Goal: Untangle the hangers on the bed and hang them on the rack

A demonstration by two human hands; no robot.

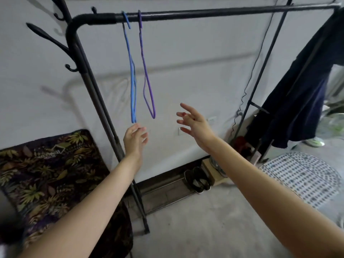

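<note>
**Two hangers on the rail, both hands free**

Two hangers hang side by side from the top rail of the black rack (186, 14), near its left corner where the rail bends down into the upright. The blue hanger (132, 79) is the one nearer that corner; the purple hanger (147, 79) hangs just to its right, and the two are close but apart. Both are seen almost edge-on, so they show as narrow loops.

The left hand (134, 138) is raised just under the bottom of the blue hanger, fingers relaxed and slightly apart, holding nothing; whether a fingertip touches the hanger cannot be told. The right hand (191, 123) is held up to the right of the purple hanger, well clear of it, fingers spread and empty.

At the right end of the rail a dark garment (297, 94) drapes down. On the rack's bottom shelf, against the wall, stands a pair of dark shoes (198, 178). A leaf-patterned cloth (46, 168) lies at the lower left beside the rack's left upright, and a dotted mat (301, 175) lies on the floor at the right.
</note>
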